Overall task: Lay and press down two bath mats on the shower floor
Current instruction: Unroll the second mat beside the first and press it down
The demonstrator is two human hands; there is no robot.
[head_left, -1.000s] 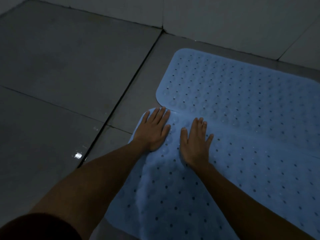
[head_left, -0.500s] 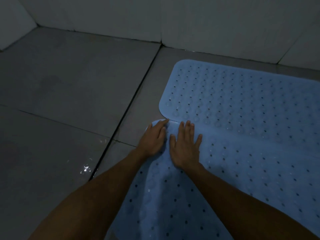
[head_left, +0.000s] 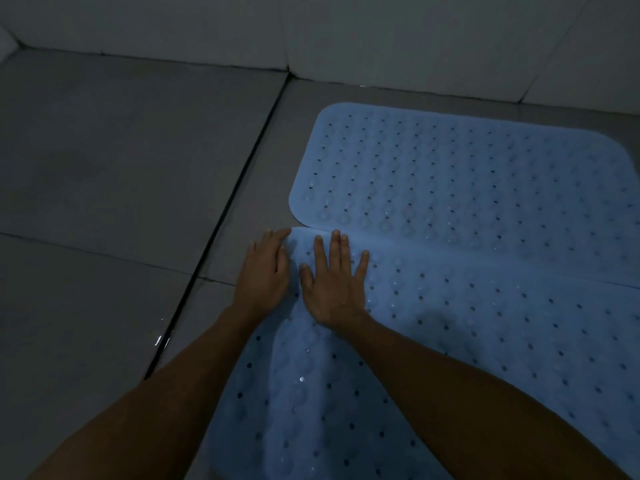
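Grey floor tiles with dark grout lines fill the dim shower corner I see through the head camera. Nearest to me, the near bath mat, light blue with small holes, lies on the floor and is still wavy along its left side. My right hand lies flat on its far left corner with straight, spread fingers. My left hand is just beside it at the left edge of this corner, fingers straight; it seems to lie partly on the mat and partly on the tile, but I cannot tell exactly. Beyond the hands, the far bath mat lies flat, its near edge touching the near mat. Behind it rises the pale wall.
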